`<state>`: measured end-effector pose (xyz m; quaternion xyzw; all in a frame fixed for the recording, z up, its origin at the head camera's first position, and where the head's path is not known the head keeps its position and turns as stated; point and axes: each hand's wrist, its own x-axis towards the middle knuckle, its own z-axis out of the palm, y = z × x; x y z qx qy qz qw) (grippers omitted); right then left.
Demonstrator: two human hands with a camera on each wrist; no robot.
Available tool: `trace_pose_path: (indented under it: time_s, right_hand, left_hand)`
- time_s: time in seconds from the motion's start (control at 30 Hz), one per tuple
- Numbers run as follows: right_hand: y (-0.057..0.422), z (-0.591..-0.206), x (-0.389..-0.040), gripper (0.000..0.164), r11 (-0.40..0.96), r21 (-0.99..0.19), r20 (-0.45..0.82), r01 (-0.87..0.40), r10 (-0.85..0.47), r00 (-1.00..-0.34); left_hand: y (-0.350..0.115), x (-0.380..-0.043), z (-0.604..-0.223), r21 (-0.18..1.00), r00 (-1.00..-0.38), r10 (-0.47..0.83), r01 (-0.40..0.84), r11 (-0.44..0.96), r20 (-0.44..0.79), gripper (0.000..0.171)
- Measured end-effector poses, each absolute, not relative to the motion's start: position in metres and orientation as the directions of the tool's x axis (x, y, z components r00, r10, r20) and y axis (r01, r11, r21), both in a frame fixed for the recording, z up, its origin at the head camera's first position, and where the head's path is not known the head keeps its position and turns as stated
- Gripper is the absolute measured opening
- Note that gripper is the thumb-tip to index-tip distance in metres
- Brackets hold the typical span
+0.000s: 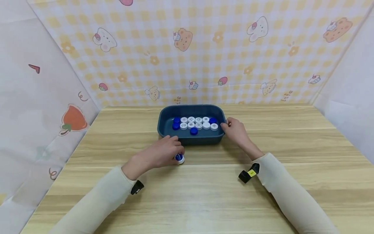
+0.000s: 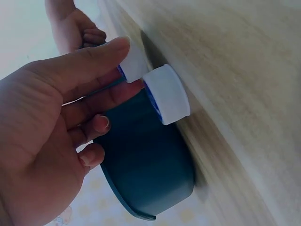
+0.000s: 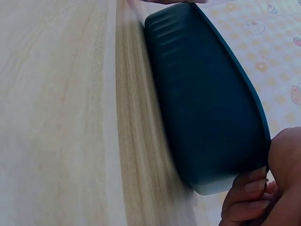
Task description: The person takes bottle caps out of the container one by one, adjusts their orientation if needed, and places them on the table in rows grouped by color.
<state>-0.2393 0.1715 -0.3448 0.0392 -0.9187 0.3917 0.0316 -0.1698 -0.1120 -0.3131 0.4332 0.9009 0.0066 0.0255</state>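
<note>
My left hand [image 1: 159, 152] is just in front of the dark teal tub [image 1: 201, 140]. In the left wrist view its thumb and fingers pinch a white cap [image 2: 135, 65] with a blue inside. A second white cap [image 2: 170, 96], also blue inside, sits right at a fingertip, close to the tabletop. From the head only one white-and-blue cap [image 1: 179, 158] shows by these fingers. My right hand [image 1: 238, 132] grips the tub's right end, fingers low on the wall in the right wrist view. Inside the tub lie several white caps [image 1: 198, 125] with dark markings and several blue caps [image 1: 193, 131].
The tub stands on a wood-grain table [image 1: 204, 195] near its back edge. Behind it rises a yellow-checked cloth [image 1: 216, 58] with cartoon prints. A pale printed sheet [image 1: 29, 113] closes the left side, and a white one [image 1: 353, 94] the right.
</note>
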Motion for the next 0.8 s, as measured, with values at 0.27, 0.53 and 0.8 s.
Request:
trace_pose_path:
  time_s: [0.27,0.53,0.8]
  right_hand:
    - [0.1706,-0.3446,-0.2391,0.025,0.692,-0.718,0.075,-0.081,-0.039,-0.996]
    - [0.1708,-0.3447,-0.2394,0.025,0.694,-0.715,0.072,-0.084,-0.046,-0.996]
    - [0.1711,-0.3453,-0.2397,0.025,0.696,-0.713,0.078,-0.087,-0.044,-0.996]
  left_hand:
    - [-0.1102,-0.1684,-0.3127,-0.022,-0.622,0.779,0.783,0.622,-0.077,0.030]
    - [-0.1101,-0.1678,-0.3145,-0.059,-0.630,0.772,0.777,0.627,-0.090,0.029]
    - [-0.1118,-0.1676,-0.3159,-0.077,-0.620,0.782,0.784,0.616,-0.064,0.028]
